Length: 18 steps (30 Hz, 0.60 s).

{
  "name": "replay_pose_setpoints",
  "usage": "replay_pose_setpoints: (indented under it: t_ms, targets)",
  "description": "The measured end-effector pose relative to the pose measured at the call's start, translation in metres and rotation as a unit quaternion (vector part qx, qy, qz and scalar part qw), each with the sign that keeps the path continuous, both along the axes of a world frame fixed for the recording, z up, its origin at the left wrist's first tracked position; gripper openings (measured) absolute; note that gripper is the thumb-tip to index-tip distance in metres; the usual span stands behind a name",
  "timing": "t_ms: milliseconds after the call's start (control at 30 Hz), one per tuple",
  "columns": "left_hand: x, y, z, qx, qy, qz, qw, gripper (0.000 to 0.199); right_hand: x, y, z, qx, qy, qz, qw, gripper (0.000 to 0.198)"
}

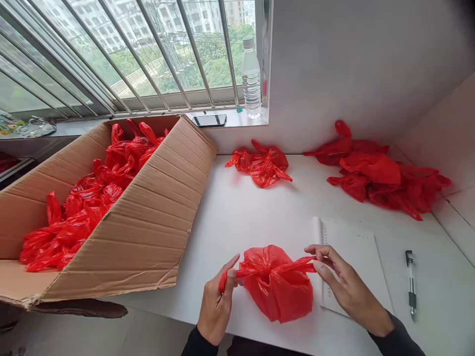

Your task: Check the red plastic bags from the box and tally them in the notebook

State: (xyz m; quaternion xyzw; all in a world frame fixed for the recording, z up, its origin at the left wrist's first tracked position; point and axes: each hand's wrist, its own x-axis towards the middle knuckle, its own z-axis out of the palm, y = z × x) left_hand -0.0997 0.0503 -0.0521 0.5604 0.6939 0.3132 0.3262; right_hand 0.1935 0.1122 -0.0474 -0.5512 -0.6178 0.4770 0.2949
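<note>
A full red plastic bag rests on the white table in front of me, its two handles drawn together in a knot at the top. One handle is pinched between the thumb and fingers of my left hand, at the bag's left side. The other handle stretches out to the right, where the thumb and fingertips of my right hand grip its end. What the bag contains is hidden.
On the left, a cardboard box holds several knotted red bags. More red bags lie against the wall and below the window. A notebook and a pen lie right; a bottle and phone are on the sill.
</note>
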Motion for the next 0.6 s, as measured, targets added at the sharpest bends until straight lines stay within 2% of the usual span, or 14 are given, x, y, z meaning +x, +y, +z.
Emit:
replay_pose_setpoints:
  t_ms: [100,167,233,300,367,433,533,600]
  targets:
    - [0.024,0.006,0.007,0.058,-0.013,0.033,0.998,0.042,-0.022,-0.005,0.002,-0.018,0.048,0.026,0.998,0.031]
    - [0.039,0.005,0.002,0.111,0.048,-0.008,0.993,0.045,-0.034,-0.009,-0.002,-0.012,0.043,0.053,0.998,0.035]
    - [0.051,0.001,-0.012,0.132,0.115,-0.091,0.980,0.054,-0.043,-0.016,-0.013,0.038,0.010,0.083,0.996,0.037]
    - [0.059,-0.004,-0.029,0.122,0.180,-0.165,0.962,0.061,-0.048,-0.024,-0.032,0.125,-0.041,0.111,0.985,0.041]
    - [0.063,-0.009,-0.046,0.112,0.232,-0.201,0.945,0.066,-0.049,-0.032,-0.058,0.212,-0.100,0.119,0.965,0.046]
    - [0.065,-0.012,-0.059,0.120,0.257,-0.199,0.938,0.067,-0.049,-0.038,-0.085,0.263,-0.151,0.120,0.945,0.053]
    - [0.067,-0.014,-0.076,0.176,0.222,-0.159,0.946,0.065,-0.050,-0.042,-0.114,0.324,-0.168,0.136,0.921,0.060]
    - [0.067,-0.012,-0.085,0.218,0.192,-0.127,0.948,0.059,-0.051,-0.041,-0.120,0.325,-0.132,0.117,0.929,0.052]
